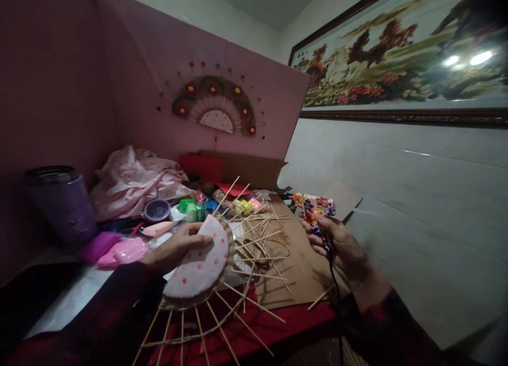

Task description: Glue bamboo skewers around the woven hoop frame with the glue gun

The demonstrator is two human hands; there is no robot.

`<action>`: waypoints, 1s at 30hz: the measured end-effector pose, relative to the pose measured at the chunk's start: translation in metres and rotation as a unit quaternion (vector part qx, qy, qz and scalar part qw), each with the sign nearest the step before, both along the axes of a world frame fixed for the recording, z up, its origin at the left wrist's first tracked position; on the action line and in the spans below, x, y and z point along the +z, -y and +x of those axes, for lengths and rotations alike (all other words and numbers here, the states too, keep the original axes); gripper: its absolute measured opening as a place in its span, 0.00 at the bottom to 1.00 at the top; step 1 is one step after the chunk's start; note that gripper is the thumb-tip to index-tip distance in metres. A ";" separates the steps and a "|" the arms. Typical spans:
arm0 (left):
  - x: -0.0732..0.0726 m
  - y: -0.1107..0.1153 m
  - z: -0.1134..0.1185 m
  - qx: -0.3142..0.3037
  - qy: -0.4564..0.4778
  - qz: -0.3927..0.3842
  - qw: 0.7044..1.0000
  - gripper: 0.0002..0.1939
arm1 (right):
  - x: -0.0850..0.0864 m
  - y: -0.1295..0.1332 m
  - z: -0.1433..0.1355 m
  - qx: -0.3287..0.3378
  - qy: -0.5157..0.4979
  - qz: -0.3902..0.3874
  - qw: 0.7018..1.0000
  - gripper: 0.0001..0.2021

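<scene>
My left hand (180, 248) is closed on a half-round fan craft (204, 268), thumb on its white, red-dotted cloth face. Braided cord edges the cloth, and thin wooden sticks radiate from it down and to the right. A cord strip (198, 335) runs across several of the lower sticks. Off to the right, my right hand (345, 244) wraps the handle of a flower-patterned hot glue gun (323, 203), its black cable hanging below. A thin upright stick (303, 199) shows beside those fingers; whether they hold it, I cannot tell. The gun and the fan are apart.
Loose sticks lie on the cardboard (296, 255) over a red tablecloth (293, 323). Pink bags (127, 249), a purple tumbler (61, 204) and crumpled cloth (138, 181) stand left. A decorated fan (216, 101) hangs on the pink board behind. The tiled wall (416, 207) bounds the right.
</scene>
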State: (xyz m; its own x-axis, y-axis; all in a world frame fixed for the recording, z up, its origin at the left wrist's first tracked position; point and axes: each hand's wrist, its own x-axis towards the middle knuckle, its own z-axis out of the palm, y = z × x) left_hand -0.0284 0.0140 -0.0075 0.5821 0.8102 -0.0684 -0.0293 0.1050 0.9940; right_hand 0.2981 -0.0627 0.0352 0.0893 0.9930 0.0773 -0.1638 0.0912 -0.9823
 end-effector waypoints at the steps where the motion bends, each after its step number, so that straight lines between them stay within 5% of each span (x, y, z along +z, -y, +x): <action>1: -0.001 0.000 0.001 -0.009 0.002 0.002 1.000 0.12 | 0.002 0.002 -0.006 0.013 -0.002 0.000 1.000 0.13; 12: -0.003 0.009 0.009 -0.059 0.001 0.006 0.998 0.11 | 0.018 -0.003 -0.058 0.093 0.127 -0.042 0.987 0.17; 30: -0.005 0.008 0.009 -0.074 0.011 -0.002 0.997 0.11 | 0.014 -0.019 -0.071 0.101 0.233 -0.051 0.966 0.15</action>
State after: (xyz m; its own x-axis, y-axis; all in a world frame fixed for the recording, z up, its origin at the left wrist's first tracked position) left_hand -0.0197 0.0065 -0.0120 0.6971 0.7146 -0.0585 -0.0341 0.1146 0.9928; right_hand 0.2270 -0.0438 0.0492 -0.1269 0.9912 -0.0373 0.2933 0.0015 -0.9560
